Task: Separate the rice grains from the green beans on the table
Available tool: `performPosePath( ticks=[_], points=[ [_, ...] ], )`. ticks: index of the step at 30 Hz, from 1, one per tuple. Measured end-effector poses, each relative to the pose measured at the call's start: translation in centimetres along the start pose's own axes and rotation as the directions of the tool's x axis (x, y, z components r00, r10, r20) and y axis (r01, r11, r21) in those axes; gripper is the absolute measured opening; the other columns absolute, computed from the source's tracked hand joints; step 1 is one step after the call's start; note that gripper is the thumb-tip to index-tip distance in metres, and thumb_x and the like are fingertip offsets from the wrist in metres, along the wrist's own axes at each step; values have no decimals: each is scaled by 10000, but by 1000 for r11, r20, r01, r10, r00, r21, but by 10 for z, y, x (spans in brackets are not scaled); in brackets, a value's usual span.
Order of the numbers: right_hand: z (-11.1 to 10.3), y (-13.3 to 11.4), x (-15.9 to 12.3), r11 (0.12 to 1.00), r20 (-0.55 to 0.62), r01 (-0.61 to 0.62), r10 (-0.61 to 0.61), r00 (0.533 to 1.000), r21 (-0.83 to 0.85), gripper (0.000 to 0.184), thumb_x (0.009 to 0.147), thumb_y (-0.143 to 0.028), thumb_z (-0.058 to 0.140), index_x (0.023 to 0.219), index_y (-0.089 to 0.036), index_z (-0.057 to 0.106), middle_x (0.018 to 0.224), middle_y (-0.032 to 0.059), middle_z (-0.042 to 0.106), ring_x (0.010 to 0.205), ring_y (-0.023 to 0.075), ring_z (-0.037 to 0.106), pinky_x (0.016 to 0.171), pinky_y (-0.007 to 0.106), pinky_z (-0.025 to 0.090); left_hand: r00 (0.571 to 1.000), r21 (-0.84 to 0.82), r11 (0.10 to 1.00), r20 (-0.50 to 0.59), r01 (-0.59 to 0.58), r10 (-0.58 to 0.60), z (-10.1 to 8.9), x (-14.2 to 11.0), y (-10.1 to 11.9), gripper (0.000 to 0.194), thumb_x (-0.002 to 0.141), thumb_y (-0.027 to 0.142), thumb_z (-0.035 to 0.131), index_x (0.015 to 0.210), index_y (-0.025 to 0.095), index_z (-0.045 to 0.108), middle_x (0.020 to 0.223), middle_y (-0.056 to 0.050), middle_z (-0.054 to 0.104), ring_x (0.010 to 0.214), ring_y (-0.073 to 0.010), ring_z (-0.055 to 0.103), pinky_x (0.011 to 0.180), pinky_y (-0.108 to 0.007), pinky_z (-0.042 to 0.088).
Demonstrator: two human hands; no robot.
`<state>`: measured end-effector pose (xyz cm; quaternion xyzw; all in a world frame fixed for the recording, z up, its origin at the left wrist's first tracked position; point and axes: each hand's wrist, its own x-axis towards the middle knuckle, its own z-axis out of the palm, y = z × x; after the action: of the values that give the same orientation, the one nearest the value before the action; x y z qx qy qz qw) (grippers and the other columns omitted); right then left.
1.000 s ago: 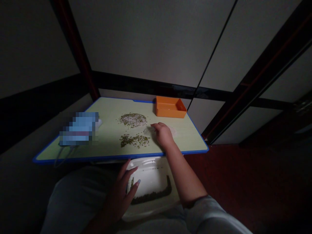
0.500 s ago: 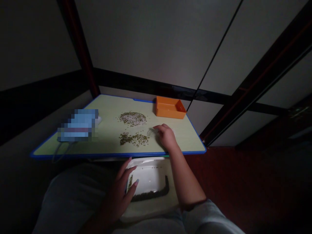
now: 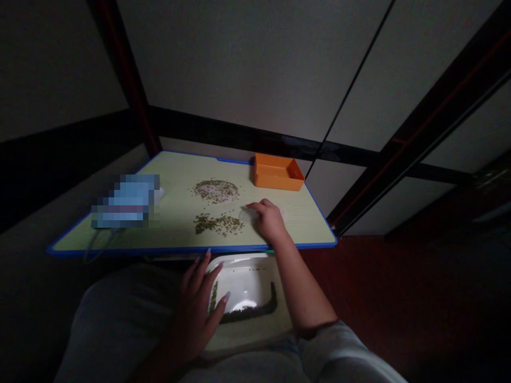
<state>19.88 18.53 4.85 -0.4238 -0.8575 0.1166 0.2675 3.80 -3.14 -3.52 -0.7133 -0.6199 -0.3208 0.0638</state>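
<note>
My right hand [image 3: 270,219] is over the right half of the table, its index finger stretched left and the other fingers curled. Under and around it shows the faint outline of a clear, see-through thing [image 3: 248,214], whose exact kind I cannot make out. Left of that hand, a loose pile of small green beans [image 3: 217,224] lies near the front. Farther back is a pile of green beans mixed with pale grains [image 3: 216,190]. My left hand [image 3: 199,303] rests with fingers spread over the left rim of a white plastic basin [image 3: 249,266] on the lap. Dark green beans [image 3: 251,314] line the basin's bottom edges.
An orange open box [image 3: 278,181] stands at the table's back right corner. At the left lies a blurred-out light blue object [image 3: 128,202] with a loop of cord. The pale table [image 3: 183,165] has a blue edge, and wall panels rise behind it.
My right index finger reaches slightly farther left and looks straighter. The left hand's fingers are a little more spread on the basin rim. The view has shifted slightly; the piles look the same.
</note>
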Motion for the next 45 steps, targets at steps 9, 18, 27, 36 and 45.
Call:
performPosePath(
  ticks=[9,18,27,36,45],
  points=[
    [-4,-8,1,970,45,-69,82,996,-233,470,876,-73,457,1256,-280,640,1042,73,604,1024,215,561,853,305,390,998,82,996,31,44,-47,6,-1,-3,727,895,347,521,1541,256,200,1668,-161,60,1534,-394,31,1101,-627,386],
    [-7,-18,-2,952,47,-108,127,991,-288,340,973,-295,436,1274,-246,586,1150,118,593,1124,272,499,907,394,343,990,68,989,40,132,-135,10,-1,-1,750,903,377,503,1556,290,143,1657,-187,104,1526,-411,49,1099,-669,340],
    [-8,-8,-2,982,70,-69,82,994,-176,287,929,-348,579,1195,-252,625,1109,98,622,1098,263,495,889,379,282,979,80,975,-32,206,-204,15,-2,1,836,902,411,491,1564,211,22,1648,-248,36,1528,-412,16,1115,-668,295],
    [-9,-8,-5,995,131,28,-15,991,-100,258,913,-347,598,1152,-260,640,1076,73,653,1107,250,501,869,356,261,981,45,980,-24,195,-194,13,-2,1,816,904,393,499,1565,235,46,1656,-222,-33,1527,-410,-28,1123,-670,284],
    [-14,-9,-8,996,139,93,-92,986,-1,265,899,-317,588,1148,-236,625,1094,66,677,1103,245,527,907,370,268,981,37,981,-6,192,-192,13,0,-1,837,895,378,518,1564,254,30,1658,-214,-35,1524,-420,-15,1122,-681,285]
  ],
)
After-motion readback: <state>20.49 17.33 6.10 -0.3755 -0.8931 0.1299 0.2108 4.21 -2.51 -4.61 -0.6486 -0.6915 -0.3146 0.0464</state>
